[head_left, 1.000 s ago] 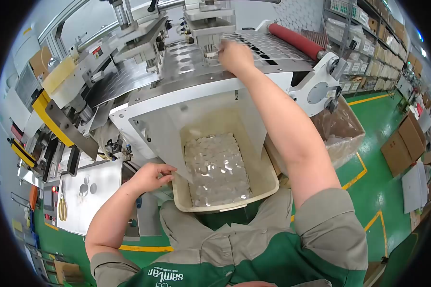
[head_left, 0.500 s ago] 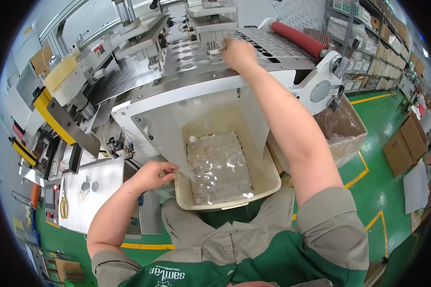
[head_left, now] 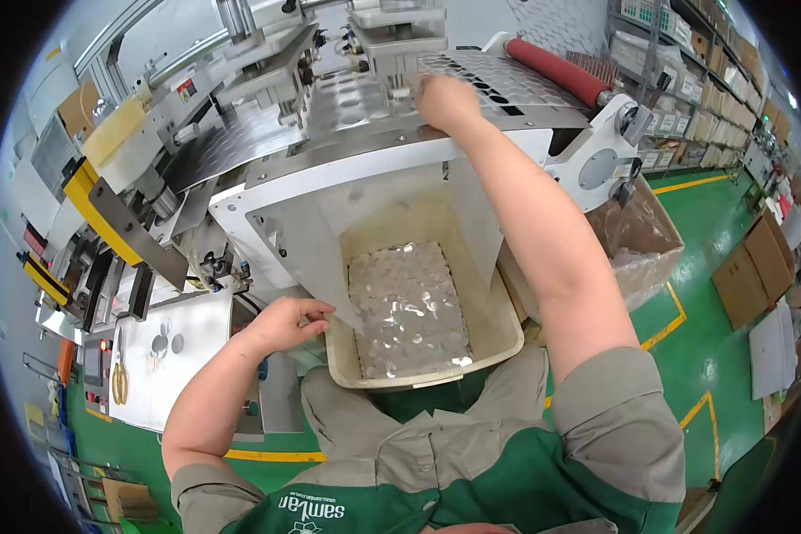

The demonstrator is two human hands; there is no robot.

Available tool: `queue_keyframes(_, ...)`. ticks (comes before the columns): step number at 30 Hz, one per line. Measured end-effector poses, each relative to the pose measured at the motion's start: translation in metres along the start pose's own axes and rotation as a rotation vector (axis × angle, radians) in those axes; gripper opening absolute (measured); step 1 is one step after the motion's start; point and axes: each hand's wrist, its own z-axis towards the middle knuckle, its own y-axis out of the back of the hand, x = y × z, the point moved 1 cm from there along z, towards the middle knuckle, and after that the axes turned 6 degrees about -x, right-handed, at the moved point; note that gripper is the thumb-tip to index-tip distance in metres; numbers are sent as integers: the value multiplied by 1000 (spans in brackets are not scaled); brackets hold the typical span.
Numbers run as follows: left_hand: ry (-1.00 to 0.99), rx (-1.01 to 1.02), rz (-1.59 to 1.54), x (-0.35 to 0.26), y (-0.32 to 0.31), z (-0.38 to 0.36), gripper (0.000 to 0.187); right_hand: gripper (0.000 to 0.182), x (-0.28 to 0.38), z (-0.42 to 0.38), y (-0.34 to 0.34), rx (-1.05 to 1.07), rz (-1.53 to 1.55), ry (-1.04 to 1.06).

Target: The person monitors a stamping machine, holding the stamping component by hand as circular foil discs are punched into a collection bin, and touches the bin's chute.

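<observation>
My right hand point(head_left: 448, 101) is up on the machine bed, at the edge of a perforated sheet point(head_left: 534, 84) and beside a metal press head point(head_left: 400, 62). Its fingers are curled in, and whatever lies between them is hidden. Lower down, my left hand point(head_left: 291, 326) hovers at the left rim of a cream plastic bin point(head_left: 498, 334), thumb and index finger apart with nothing seen in them. Many clear round discs point(head_left: 409, 311) fill the bottom of the bin, which stands under the machine between my knees.
A red roller point(head_left: 556, 71) lies at the sheet's far right. On the left, scissors point(head_left: 119, 378) and a few discs rest on a white side table point(head_left: 187, 356). A plastic-lined carton point(head_left: 641, 236) stands right of the machine, with shelves point(head_left: 685, 80) behind.
My right hand has shifted very slightly to the right along the sheet. A bright disc at the bin's upper left no longer shows there. My left hand stays in nearly the same place.
</observation>
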Motion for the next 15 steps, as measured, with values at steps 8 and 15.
queue_keyframes(8,45,26,16,-6,3,0,33,28,4,0,10,-103,78,-69)
queue_keyframes(15,64,38,31,-11,4,-1,33,24,4,-2,7,-195,94,-47)
